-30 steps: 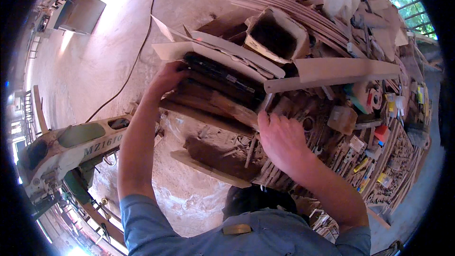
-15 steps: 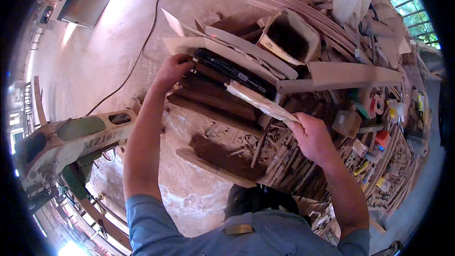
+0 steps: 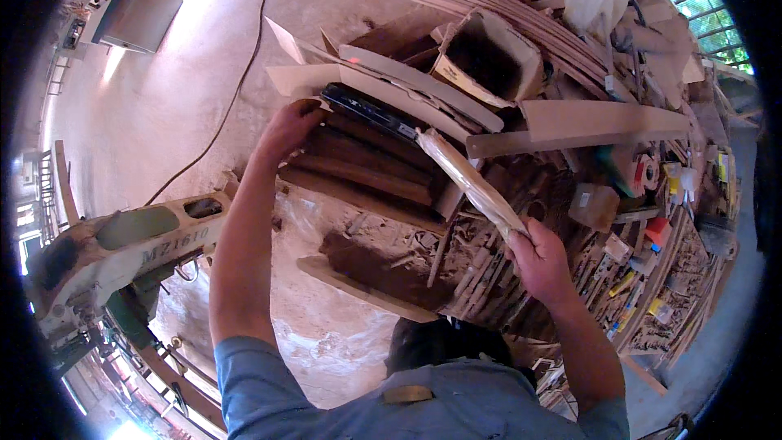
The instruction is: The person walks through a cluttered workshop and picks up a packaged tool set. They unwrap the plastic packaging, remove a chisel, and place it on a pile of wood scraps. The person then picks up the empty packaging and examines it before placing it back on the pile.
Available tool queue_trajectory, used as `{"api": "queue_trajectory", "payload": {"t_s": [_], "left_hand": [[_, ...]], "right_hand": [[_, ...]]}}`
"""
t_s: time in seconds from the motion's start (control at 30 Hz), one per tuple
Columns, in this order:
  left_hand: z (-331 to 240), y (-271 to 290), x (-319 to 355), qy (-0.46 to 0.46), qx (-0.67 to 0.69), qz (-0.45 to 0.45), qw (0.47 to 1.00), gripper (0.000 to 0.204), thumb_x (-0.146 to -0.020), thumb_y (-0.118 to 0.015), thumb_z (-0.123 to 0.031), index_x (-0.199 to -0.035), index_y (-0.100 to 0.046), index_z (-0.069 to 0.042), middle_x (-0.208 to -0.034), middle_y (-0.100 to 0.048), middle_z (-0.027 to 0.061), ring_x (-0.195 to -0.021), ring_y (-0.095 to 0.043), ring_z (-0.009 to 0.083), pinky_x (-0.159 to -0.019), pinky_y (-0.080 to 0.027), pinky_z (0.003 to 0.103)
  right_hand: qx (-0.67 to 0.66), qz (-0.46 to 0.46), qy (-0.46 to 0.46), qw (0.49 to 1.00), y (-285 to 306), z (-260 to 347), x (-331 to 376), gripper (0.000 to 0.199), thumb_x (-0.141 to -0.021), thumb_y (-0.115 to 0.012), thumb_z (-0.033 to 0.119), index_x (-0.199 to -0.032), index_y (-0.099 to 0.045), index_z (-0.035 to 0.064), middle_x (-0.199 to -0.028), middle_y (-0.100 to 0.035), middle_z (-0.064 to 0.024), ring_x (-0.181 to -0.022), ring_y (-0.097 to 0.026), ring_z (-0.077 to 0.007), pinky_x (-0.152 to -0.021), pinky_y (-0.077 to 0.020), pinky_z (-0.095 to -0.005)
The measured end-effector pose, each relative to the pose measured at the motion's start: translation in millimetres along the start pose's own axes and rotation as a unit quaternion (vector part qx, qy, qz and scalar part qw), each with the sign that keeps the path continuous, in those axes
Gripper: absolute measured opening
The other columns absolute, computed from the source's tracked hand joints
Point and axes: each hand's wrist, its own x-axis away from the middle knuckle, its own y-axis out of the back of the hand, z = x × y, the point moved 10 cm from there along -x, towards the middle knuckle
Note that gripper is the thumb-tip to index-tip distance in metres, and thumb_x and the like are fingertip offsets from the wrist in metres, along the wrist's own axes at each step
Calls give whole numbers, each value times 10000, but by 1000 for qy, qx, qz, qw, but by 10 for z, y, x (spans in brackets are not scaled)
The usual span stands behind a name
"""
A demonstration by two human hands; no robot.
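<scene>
My right hand [image 3: 541, 264] is closed around the near end of a long, narrow bundle wrapped in clear plastic [image 3: 468, 179]. The bundle slants up and left, its far tip over a long open cardboard box [image 3: 303, 80]. A long black pack [image 3: 368, 112] with a small pale label lies in the box along the far wall. My left hand [image 3: 295, 129] is at the box's left end, fingers curled over its edge; the fingertips are partly hidden.
An open carton [image 3: 521, 65] stands behind the box, beside long wood strips [image 3: 489, 0]. A wide board [image 3: 603, 124] juts out at right, above scattered tools and offcuts. A machine arm [image 3: 163, 236] reaches in from the left. A cable [image 3: 252, 57] crosses the floor.
My right hand has moved slightly right and toward me, drawing the wrapped bundle the same way and uncovering more of the box. My left hand stays at the box's left end.
</scene>
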Motion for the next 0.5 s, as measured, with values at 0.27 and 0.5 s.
{"api": "queue_trajectory", "payload": {"t_s": [0.27,0.5], "left_hand": [[339,-66,179,54,143,55,987,480,-876,-628,-275,-1219,-565,54,-1094,-661,128,-917,-633,189,-845,-489,316],[381,-129,231,90,187,83,975,371,-888,-611,-249,-1114,-638,43,-984,-685,94,-872,-627,172,-812,-490,304]], "right_hand": [[71,-15,61,996,-178,178,-251,146,-926,-563,131,-991,-577,1,-712,-582,-169,-589,-577,-264,-539,-433,-367],[89,-47,79,992,-187,361,-309,220,-911,-589,127,-1088,-555,3,-811,-620,-213,-694,-626,-345,-605,-472,-396]]}}
